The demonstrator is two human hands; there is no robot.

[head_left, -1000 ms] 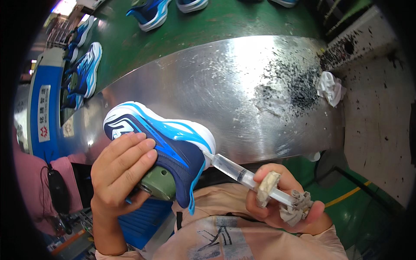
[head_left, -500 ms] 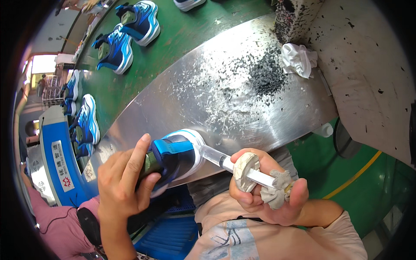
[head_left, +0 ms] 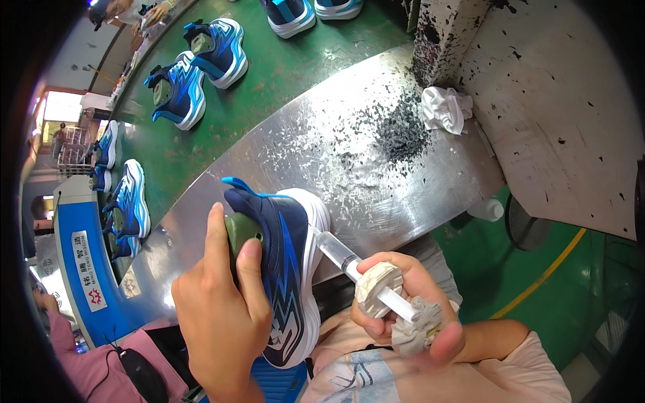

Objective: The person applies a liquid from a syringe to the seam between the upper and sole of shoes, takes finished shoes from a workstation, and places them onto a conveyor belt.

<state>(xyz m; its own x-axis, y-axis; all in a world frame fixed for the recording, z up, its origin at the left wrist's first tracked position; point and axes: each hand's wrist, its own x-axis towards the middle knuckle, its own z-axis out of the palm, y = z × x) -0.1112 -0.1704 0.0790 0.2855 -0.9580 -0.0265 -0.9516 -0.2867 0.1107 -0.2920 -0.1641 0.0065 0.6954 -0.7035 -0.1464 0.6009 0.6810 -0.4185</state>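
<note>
My left hand point(head_left: 225, 305) grips a navy and blue sneaker point(head_left: 290, 262) with a white sole by the green shoe last point(head_left: 243, 232) in its opening. The sneaker's side faces me, its heel pointing away. My right hand point(head_left: 410, 309) is closed round a clear syringe point(head_left: 336, 254), whose flange and plunger end are wrapped in whitish padding. Clear liquid seems to sit in the barrel. The syringe tip lies against or very near the sole edge toward the heel; I cannot tell whether it touches. My right thumb is at the padded plunger end.
A metal plate point(head_left: 269, 161) strewn with black and white scraps lies ahead. Crumpled white cloth point(head_left: 445, 111) rests by a stained panel point(head_left: 551, 114). Beyond, several sneakers point(head_left: 180, 91) stand on a green surface point(head_left: 222, 121). A person in a pink sleeve is at the left, beside a blue machine point(head_left: 101, 262).
My left hand has turned the sneaker so its long side now shows instead of its heel. The syringe tip stays by the sole, and the view has shifted slightly.
</note>
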